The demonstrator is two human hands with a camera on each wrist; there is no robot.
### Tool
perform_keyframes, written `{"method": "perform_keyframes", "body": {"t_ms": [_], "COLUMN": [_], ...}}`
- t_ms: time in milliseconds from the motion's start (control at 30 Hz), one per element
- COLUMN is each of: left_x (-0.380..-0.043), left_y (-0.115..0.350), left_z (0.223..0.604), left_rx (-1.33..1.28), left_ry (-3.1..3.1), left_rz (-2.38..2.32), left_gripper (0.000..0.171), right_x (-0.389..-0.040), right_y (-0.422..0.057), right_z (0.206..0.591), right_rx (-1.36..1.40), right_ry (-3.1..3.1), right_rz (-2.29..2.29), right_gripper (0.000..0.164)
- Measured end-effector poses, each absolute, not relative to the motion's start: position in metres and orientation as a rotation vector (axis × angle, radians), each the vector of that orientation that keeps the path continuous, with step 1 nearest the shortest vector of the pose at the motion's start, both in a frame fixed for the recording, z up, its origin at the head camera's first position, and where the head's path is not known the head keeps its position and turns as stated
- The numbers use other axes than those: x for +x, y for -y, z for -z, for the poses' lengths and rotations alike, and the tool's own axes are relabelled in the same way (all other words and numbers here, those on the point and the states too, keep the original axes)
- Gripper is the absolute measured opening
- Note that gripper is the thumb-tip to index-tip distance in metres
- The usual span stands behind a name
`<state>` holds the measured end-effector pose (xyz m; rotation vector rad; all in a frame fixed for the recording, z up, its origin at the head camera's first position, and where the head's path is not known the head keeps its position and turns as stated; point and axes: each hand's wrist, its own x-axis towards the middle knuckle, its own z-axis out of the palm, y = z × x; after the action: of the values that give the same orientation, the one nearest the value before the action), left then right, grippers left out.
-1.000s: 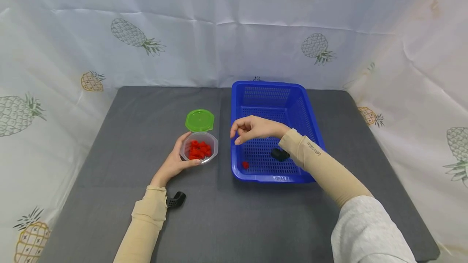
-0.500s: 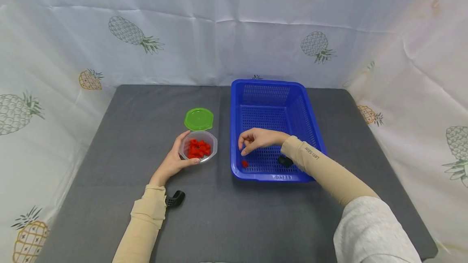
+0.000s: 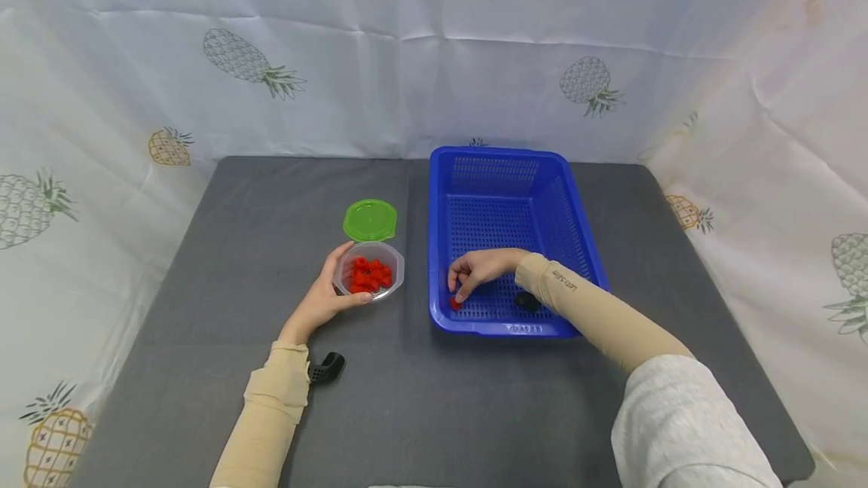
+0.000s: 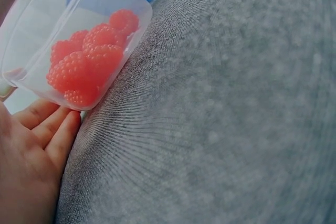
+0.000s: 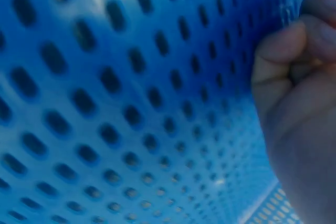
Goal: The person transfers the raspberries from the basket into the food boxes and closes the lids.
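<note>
My left hand [image 3: 319, 306] grips a clear plastic container [image 3: 398, 268], thumb at the near side and fingers round the far left side. Several red raspberries [image 4: 86, 59] lie heaped inside it, seen through its wall in the left wrist view. Inside the blue basket [image 3: 434, 209], my right hand [image 3: 484, 267] reaches down to the near left corner. There its thumb and forefinger pinch a single raspberry [image 3: 456, 305], partly covered by the fingertips. The right wrist view shows the right fingers curled, with the berry mostly hidden.
A green lid [image 3: 370, 220] lies flat behind the container. Black wrist mounts show under both forearms, the right mount [image 3: 527, 301] low inside the basket. The basket's raised walls surround the right hand. A white pineapple-print curtain [image 3: 407, 96] hangs behind the grey table [image 3: 420, 413].
My right hand has come down and toward me, from above the basket's left side to the raspberry in its corner. The left hand and container have stayed in place.
</note>
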<state>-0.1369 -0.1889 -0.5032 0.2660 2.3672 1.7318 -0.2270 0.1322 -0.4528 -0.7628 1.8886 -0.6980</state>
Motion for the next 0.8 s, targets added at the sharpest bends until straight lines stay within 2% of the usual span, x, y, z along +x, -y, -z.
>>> {"method": "perform_keyframes", "body": {"t_ms": [300, 800], "left_x": [-0.1377, -0.1373], "left_y": [0.1894, 0.1890], "left_z": [0.5031, 0.5031], "left_rx": [0.269, 0.259], "left_ry": [-2.371, -2.367], "left_rz": [-1.731, -1.727], "left_gripper": [0.092, 0.092], "right_x": [-0.2248, -0.2239], "right_y": [-0.1305, -0.1281], "right_z": [0.4531, 0.4546], "right_rx": [-0.728, -0.800], "right_ry": [-1.876, -1.894], "right_rz": [0.645, 0.554], "right_gripper": [0.028, 0.020]}}
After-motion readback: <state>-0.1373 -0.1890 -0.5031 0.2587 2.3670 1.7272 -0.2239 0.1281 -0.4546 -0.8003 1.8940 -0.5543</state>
